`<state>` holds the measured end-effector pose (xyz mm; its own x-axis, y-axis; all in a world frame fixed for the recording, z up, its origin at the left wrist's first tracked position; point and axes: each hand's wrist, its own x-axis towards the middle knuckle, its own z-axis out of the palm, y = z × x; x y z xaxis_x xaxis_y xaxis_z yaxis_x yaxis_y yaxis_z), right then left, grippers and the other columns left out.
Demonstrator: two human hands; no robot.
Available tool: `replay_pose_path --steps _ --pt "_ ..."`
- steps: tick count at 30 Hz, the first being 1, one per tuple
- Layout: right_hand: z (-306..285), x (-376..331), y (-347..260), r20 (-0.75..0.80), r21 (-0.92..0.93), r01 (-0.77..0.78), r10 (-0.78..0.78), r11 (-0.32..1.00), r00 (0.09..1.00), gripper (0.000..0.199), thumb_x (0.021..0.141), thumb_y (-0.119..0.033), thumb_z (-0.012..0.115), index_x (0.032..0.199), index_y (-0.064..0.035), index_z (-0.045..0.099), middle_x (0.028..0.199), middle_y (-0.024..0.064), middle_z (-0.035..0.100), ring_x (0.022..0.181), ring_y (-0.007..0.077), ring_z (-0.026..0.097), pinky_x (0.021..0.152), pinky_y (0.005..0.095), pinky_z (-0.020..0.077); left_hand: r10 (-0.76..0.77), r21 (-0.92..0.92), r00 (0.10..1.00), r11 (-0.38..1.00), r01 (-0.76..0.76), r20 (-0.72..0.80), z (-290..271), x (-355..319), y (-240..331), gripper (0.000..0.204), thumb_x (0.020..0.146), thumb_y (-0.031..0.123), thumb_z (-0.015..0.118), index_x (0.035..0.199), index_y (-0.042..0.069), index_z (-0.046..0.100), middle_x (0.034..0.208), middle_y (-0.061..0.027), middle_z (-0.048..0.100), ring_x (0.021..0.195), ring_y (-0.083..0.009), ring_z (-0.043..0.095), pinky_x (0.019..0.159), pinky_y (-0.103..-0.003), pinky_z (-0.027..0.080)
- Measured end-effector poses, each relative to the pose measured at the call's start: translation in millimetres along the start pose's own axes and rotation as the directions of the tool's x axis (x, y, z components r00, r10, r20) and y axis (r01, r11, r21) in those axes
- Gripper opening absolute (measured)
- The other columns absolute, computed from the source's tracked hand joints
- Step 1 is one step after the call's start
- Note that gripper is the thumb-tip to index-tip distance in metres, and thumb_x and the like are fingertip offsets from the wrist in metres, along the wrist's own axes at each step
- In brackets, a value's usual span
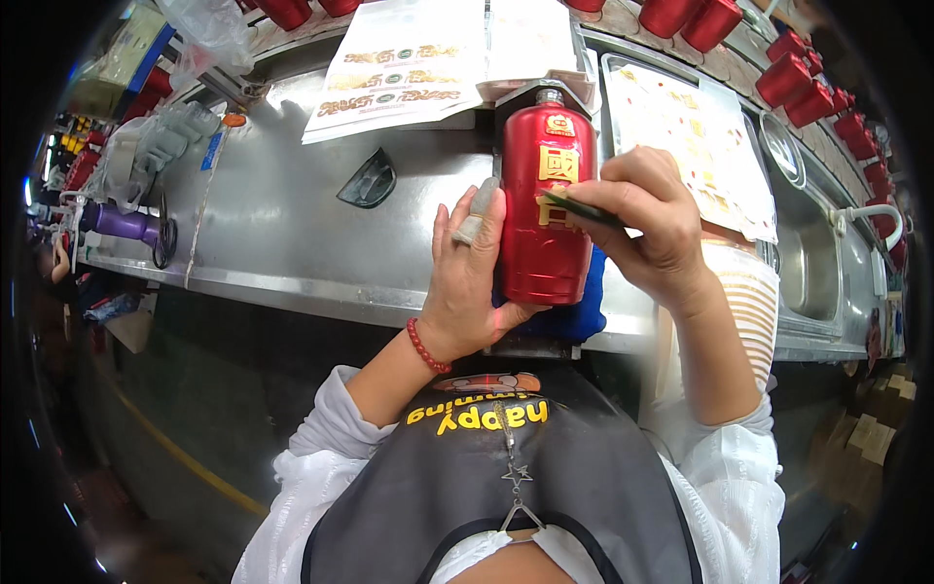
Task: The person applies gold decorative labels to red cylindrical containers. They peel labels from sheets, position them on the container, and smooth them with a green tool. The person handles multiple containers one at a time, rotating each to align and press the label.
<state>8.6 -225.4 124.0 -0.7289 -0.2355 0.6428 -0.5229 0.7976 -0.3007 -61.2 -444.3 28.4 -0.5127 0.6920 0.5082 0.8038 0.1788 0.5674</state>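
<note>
The person stands close against a steel counter (292,234), working on a glossy red bottle (545,219) that lies on the counter near its front edge, its silver-capped neck pointing away from them. A blue cloth (584,316) lies under the bottle's base end.

The left hand (467,282) is pressed against the bottle's left side, fingers stretched out and flat along it rather than curled around; one fingertip wears a pale grey cover. A red bead bracelet (426,346) circles that wrist.

The right hand (647,219) is closed in a pinch on a thin dark flat tool (579,207), whose tip touches the gold label on the front of the bottle.

Beyond the bottle lie sheets of gold stickers (399,63), and to the right a metal tray (681,127) holds another pale sheet with gold marks. More red bottles (808,83) are ranked along the far right edge of the counter and at the top. A small dark curved piece (368,180) sits on the bare steel to the left, and a purple tool (122,224) lies at the counter's far left end. A steel sink (817,263) is set into the right side.
</note>
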Motion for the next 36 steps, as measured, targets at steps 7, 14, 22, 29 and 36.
replay_pose_path --steps 7,14,22,29,36 --pt "10.0 -55.9 -30.2 0.080 0.698 -0.588 0.772 0.408 0.631 0.013 0.094 -0.008 0.071 0.104 -0.0025 0.066 0.091 0.0024 0.068 0.082 0.0082 0.061 0.072 0.0230 0.0486 0.410 0.143 0.880 0.882 -0.449 0.238 -38.5 37.3 -7.0 0.073 0.098 0.072 0.035 0.147 0.022 0.054 0.147 -0.0037 0.055 0.149 -0.0339 0.029 0.123 -0.061 0.002" --pt "-12.6 -62.7 -8.1 -0.166 0.608 -0.568 0.788 0.555 0.592 0.027 0.101 -0.011 0.064 0.125 -0.0006 0.061 0.110 0.0058 0.067 0.098 0.0101 0.060 0.081 0.0217 0.0499 0.609 0.102 0.735 0.746 -0.659 0.299 -35.6 104.9 -17.8 0.051 0.096 0.059 0.046 0.132 0.028 0.065 0.082 0.0036 0.067 0.134 -0.0216 0.048 0.123 -0.064 0.002" --pt "-49.0 -2.3 76.4 -0.036 0.249 -0.415 0.437 0.875 0.899 0.024 0.095 0.012 0.046 0.104 0.0029 0.067 0.145 0.0179 0.055 0.128 0.0276 0.058 0.093 0.0318 0.0561 0.637 0.013 0.734 0.753 -0.658 0.237 -34.0 85.2 -14.1 0.048 0.101 0.058 0.039 0.124 0.024 0.064 0.102 0.0018 0.071 0.132 -0.0204 0.050 0.124 -0.062 0.001" --pt "62.1 134.8 201.3 0.479 -0.223 -0.005 0.114 0.975 0.871 0.049 0.091 0.010 0.052 0.130 -0.0141 0.070 0.144 0.0123 0.054 0.134 0.0302 0.051 0.107 0.0365 0.0459 0.518 -0.016 0.855 0.855 -0.518 0.008 -20.0 54.4 -12.8 0.051 0.102 0.059 0.036 0.124 0.024 0.066 0.115 0.0027 0.070 0.132 -0.0226 0.048 0.124 -0.061 0.006" --pt "128.9 188.5 254.4 0.562 -0.563 0.209 0.185 0.800 0.806 0.056 0.086 0.012 0.054 0.127 -0.0226 0.072 0.142 0.0088 0.054 0.134 0.0276 0.050 0.101 0.0369 0.0527 0.446 -0.052 0.889 0.890 -0.453 -0.102 -8.9 37.4 -16.8 0.045 0.103 0.054 0.041 0.131 0.026 0.063 0.116 0.0057 0.070 0.132 -0.0207 0.048 0.125 -0.061 0.008"
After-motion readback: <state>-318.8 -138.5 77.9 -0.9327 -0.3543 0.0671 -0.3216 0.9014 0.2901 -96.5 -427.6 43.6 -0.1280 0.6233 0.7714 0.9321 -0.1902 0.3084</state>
